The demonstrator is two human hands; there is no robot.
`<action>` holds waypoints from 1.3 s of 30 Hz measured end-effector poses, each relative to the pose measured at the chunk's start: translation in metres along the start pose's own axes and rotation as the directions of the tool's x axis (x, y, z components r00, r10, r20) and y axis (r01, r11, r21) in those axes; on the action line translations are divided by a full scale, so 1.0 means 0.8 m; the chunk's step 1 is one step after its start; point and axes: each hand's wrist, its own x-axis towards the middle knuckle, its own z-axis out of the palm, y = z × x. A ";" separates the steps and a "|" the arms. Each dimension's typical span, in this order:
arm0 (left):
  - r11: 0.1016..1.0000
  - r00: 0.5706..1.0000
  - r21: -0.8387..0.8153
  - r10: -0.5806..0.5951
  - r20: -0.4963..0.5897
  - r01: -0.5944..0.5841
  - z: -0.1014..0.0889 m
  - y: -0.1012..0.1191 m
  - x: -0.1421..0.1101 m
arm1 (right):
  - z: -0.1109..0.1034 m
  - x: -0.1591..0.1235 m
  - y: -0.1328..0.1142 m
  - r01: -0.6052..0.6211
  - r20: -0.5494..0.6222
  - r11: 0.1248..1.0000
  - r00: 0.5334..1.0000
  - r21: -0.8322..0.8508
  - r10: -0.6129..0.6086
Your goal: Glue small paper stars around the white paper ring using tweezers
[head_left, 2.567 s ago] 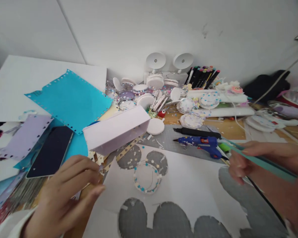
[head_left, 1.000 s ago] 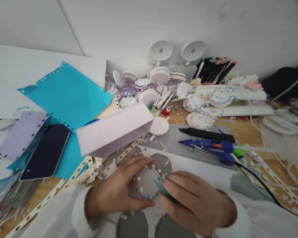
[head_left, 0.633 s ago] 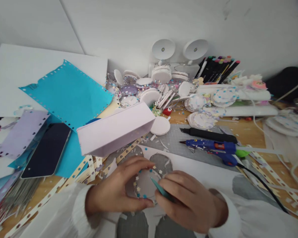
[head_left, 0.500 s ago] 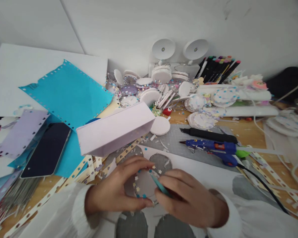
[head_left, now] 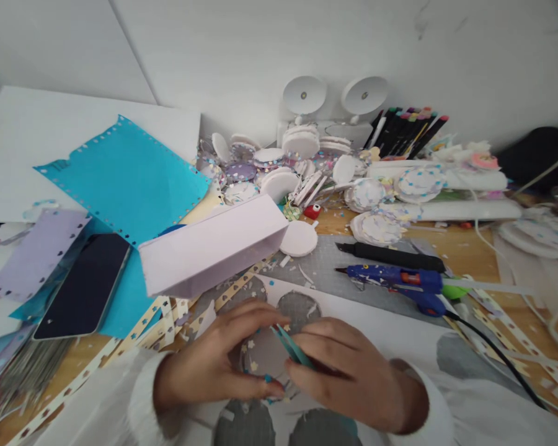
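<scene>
My left hand [head_left: 214, 365] curls around a small round disc [head_left: 260, 356] rimmed with tiny coloured stars, pinching its edge on a white sheet with round cut-outs [head_left: 381, 328]. Close on the right, my right hand [head_left: 353, 378] grips teal tweezers [head_left: 291, 347], whose tips point up and left over the disc's top edge. Both hands meet over the disc at the bottom centre of the head view. Much of the disc is hidden by the fingers.
A pale pink open box [head_left: 214, 248] lies just behind my hands. A blue glue gun [head_left: 395, 282] and black knife [head_left: 390, 254] lie to the right, a phone [head_left: 86, 285] on turquoise paper [head_left: 125, 179] to the left. Decorated discs [head_left: 283, 167], markers [head_left: 407, 130] and punched strips crowd the back.
My hands came together from apart onto the disc. In the last half second the tweezer tips moved up and left across it, and my left fingers closed in slightly.
</scene>
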 end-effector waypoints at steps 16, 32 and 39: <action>0.986 0.978 -0.025 -0.168 -0.127 0.166 0.008 0.007 -0.003 | 0.001 0.003 -0.018 -0.386 -0.201 0.915 0.894 0.114 0.402; 0.979 0.978 0.103 -0.163 -0.132 0.177 0.024 0.016 0.000 | 0.010 0.005 -0.023 -0.326 -0.158 0.940 0.927 0.105 0.339; 0.979 0.980 0.092 -0.175 -0.097 0.184 0.024 0.013 0.000 | 0.013 0.005 -0.018 -0.210 -0.126 0.975 0.968 0.077 0.218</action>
